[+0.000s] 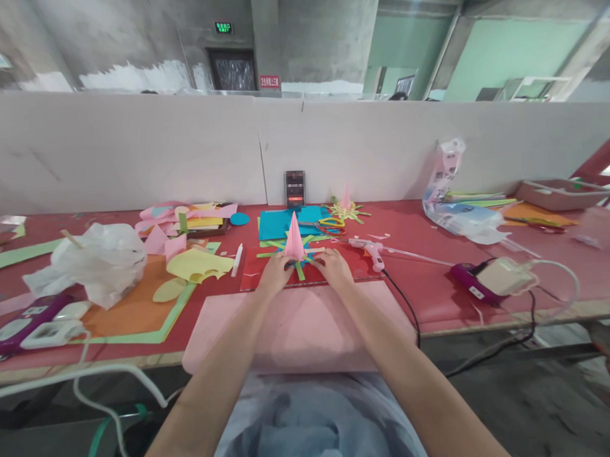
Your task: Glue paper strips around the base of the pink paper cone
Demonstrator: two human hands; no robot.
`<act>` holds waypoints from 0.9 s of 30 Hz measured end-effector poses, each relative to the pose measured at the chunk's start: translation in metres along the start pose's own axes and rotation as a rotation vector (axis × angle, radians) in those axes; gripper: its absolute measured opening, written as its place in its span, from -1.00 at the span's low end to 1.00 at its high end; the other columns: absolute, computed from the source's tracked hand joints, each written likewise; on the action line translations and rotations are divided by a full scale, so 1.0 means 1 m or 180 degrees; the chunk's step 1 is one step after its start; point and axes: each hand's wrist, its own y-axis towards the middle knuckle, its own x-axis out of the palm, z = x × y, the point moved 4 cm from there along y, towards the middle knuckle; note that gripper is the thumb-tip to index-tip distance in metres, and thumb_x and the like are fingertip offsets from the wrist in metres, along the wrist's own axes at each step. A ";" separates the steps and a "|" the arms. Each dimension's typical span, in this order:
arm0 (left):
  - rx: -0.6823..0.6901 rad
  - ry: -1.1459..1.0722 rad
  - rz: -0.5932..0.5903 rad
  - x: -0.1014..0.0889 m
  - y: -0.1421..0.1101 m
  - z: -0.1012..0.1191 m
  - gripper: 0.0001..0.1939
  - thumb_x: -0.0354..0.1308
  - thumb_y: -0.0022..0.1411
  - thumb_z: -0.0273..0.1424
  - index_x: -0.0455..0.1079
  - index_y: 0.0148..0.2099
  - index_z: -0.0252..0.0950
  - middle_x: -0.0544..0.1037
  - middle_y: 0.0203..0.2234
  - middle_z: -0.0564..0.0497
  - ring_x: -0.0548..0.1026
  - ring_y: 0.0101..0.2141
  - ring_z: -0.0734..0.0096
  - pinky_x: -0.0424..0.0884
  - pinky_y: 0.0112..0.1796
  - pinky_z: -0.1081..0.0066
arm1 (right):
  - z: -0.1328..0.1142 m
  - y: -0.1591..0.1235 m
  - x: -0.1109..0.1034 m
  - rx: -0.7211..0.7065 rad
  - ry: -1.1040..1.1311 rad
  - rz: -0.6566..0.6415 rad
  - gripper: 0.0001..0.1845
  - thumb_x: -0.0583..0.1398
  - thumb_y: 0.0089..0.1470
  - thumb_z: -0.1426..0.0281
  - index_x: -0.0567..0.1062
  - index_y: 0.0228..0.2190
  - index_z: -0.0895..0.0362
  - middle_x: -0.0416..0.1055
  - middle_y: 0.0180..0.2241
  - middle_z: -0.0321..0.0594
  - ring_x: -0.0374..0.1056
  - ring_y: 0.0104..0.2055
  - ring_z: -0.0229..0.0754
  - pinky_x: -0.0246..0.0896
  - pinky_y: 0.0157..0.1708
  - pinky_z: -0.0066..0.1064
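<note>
A pink paper cone [294,241] stands upright in front of me, with green paper strips [300,271] spreading from its base. My left hand [276,271] is closed at the cone's lower left, its fingertips against the base and strips. On the other side, the bent fingers of my right hand [335,265] pinch the end of a strip pointing right. Exactly where each fingertip grips is too small to tell. Beneath the piece lies a red board [251,277]. Behind it, scissors [329,223] with yellow handles rest on blue paper [275,224].
A similar cone piece [347,204] sits behind. To the right lie a pink glue gun [370,249] with its cord, a purple power strip [474,286] and a plastic bag [451,203]. On the left are paper scraps [199,262], a crumpled white bag [103,262] and a white stick [237,259].
</note>
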 end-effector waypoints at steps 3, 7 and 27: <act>-0.0007 -0.0006 0.0002 0.000 0.000 0.000 -0.75 0.11 0.17 -0.53 0.49 -0.12 -0.26 0.48 -0.22 -0.06 0.43 -0.12 0.29 0.37 -0.06 0.32 | 0.000 0.000 -0.003 0.0009 0.0079 -0.0036 -0.84 0.20 0.10 0.32 0.58 -0.36 0.11 0.47 -0.31 -0.15 0.33 -0.17 -0.13 0.23 -0.08 -0.31; -0.0031 0.0009 0.0002 0.000 0.000 0.000 -0.76 0.11 0.16 -0.53 0.49 -0.13 -0.26 0.47 -0.23 -0.06 0.42 -0.14 0.30 0.37 -0.07 0.32 | 0.000 -0.002 -0.009 0.0068 0.0129 -0.0095 -0.84 0.18 0.12 0.35 0.58 -0.33 0.10 0.49 -0.28 -0.17 0.34 -0.16 -0.14 0.23 -0.09 -0.33; 0.0029 -0.0019 0.0030 0.001 0.000 -0.002 -0.75 0.11 0.15 -0.56 0.49 -0.13 -0.25 0.48 -0.23 -0.05 0.43 -0.14 0.33 0.36 -0.05 0.32 | -0.001 -0.003 -0.017 -0.0011 0.0254 -0.0330 -0.84 0.20 0.07 0.46 0.55 -0.28 0.11 0.50 -0.22 -0.19 0.37 -0.16 -0.17 0.22 -0.09 -0.37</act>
